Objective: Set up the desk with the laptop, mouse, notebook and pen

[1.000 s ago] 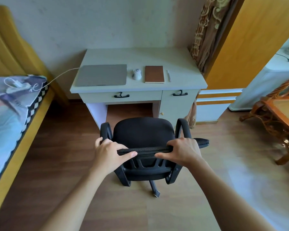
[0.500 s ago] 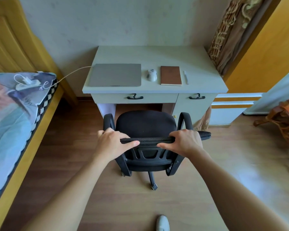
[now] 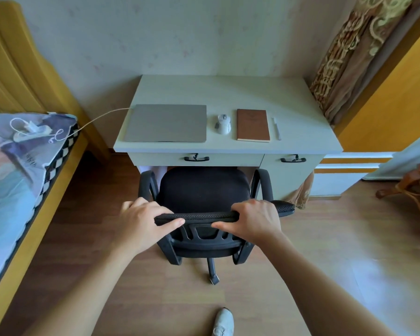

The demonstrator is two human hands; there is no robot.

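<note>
Laptop: grey, lid shut, flat on the left part of the bench; a white cable runs from its left edge to a charger on the bed.
Mouse: white, just right of the laptop, apart from it.
Notebook: brown, closed, right of the mouse.
Pen: pale, beside the notebook's right edge, lengthwise front to back.
All four lie in one row near the bench's front edge, as in the earlier frames.
Chair: black, armrests at the drawer front; its seat front now reaches under the bench, nearer than a second ago.
Left hand: fingers clamped on the left end of the chair's top rail, thumb along the rail.
Right hand: fingers clamped on the right end of the rail, as before.
Shoe: white, on the wood floor at the bottom edge; not in view a second ago.
</note>
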